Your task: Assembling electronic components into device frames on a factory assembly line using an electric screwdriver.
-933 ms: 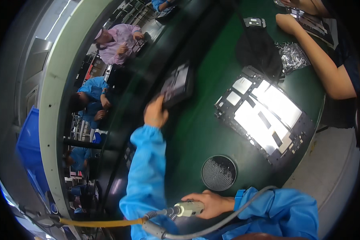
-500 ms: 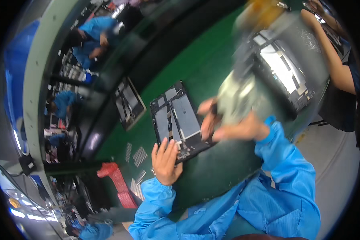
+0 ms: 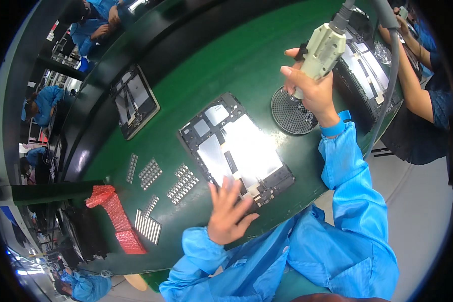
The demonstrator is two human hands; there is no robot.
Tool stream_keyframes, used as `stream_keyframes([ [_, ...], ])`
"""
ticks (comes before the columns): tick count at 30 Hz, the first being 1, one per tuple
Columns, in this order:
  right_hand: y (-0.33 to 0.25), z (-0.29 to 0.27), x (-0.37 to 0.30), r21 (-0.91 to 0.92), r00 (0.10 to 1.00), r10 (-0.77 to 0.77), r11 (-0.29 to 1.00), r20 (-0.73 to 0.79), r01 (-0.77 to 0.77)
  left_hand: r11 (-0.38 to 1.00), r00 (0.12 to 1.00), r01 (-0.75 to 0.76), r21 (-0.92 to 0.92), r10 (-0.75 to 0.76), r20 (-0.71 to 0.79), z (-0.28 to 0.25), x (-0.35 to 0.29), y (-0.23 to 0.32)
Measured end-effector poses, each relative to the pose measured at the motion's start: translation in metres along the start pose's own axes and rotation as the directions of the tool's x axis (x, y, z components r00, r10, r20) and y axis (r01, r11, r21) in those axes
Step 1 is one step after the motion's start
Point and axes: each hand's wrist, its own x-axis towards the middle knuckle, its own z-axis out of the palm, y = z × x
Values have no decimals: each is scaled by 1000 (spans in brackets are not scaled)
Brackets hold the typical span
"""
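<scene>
A pale electric screwdriver, its cable leading up from the top, is gripped in my right hand. Its lower end points down at a round black tray with many small holes; whether the bit touches the tray is hidden by my fingers. In front of me lies an opened tablet-like device, silver battery panels and dark frame facing up. Over its near edge my left hand is spread with nothing in it, fingertips at the lower part of the device.
Another opened device lies at the far left. Sheets of small metal pieces and red bubble wrap are on the left of the green table. At right, a co-worker's arm is beside another opened device; a grey cable hangs there.
My right hand has lifted the screwdriver away from the device's right side to over the round tray. My left hand's fingers have spread more, and the view has shifted.
</scene>
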Motion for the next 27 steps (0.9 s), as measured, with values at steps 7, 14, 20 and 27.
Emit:
stream_keyframes([
  [7,9,4,3,-25,999,15,1000,36,-14,970,807,123,-210,-221,-548,2,71,-61],
  [14,12,2,3,-45,999,31,999,27,-30,960,773,127,-248,-252,-582,9,86,-63],
  [20,11,3,0,-69,999,45,997,2,-45,982,822,152,-115,-190,-536,10,74,-49],
  [27,13,9,-2,-108,1000,21,994,11,-19,962,869,256,92,-187,-459,-17,17,-19],
])
